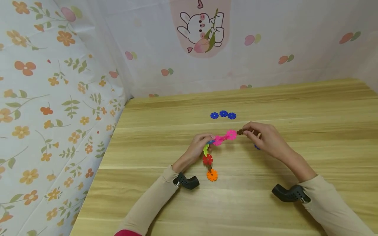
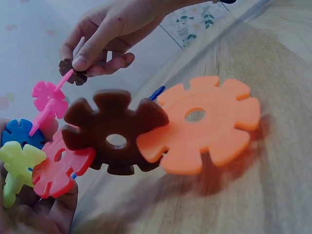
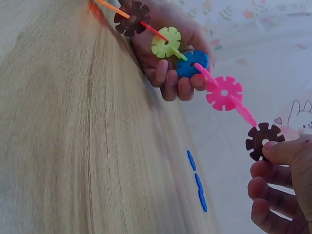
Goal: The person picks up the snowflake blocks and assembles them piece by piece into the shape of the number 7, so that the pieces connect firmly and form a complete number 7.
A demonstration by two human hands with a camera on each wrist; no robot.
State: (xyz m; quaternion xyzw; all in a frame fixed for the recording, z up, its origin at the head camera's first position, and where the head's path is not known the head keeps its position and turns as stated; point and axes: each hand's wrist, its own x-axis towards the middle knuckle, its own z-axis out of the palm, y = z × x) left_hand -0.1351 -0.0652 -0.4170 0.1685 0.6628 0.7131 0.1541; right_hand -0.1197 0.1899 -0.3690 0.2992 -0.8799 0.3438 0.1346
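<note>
My left hand grips a chain of notched plastic snowflake discs around its blue disc. From there, yellow-green discs, a red disc, a brown disc and an orange disc hang down toward me. On the other side several pink discs stretch to the right. My right hand pinches another brown disc between thumb and fingers. Its edge meets the rim of the last pink disc in the right wrist view.
Three blue discs lie in a row on the wooden table beyond the hands. Another blue disc shows partly behind the right hand. A floral cloth hangs along the left edge, and a rabbit-print cloth behind.
</note>
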